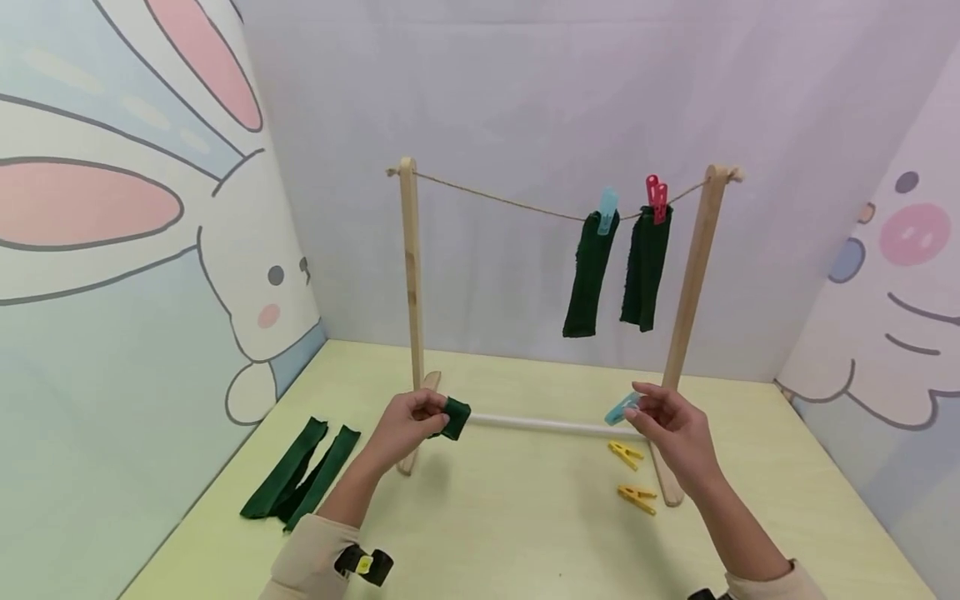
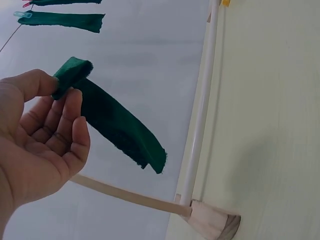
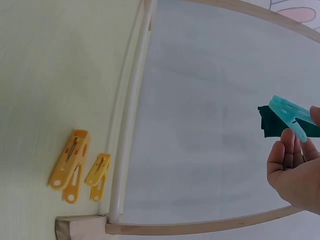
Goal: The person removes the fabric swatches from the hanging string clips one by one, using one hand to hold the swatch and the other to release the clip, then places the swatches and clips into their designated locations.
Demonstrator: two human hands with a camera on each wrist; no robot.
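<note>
Thumb and fingers of my left hand (image 1: pixel 408 429) pinch one end of a dark green cloth strip (image 2: pixel 117 117), folded over at the grip, its length hanging in the left wrist view. My right hand (image 1: pixel 672 429) holds a light blue clothespin (image 1: pixel 622 408) between thumb and fingers, in front of the right post. On the rope (image 1: pixel 502 198) two green strips hang toward the right: one under a light blue clothespin (image 1: pixel 607 210), the other under red clothespins (image 1: pixel 657 198). Below my right hand, two yellow clothespins (image 1: pixel 626 454) lie on the table.
A wooden left post (image 1: pixel 412 275) and right post (image 1: pixel 697 275) carry the rope, joined low down by a white rod (image 1: pixel 540 425). More green strips (image 1: pixel 288 479) lie on the table's left side. Walls with painted animals stand left and right; a pale cloth backs the table.
</note>
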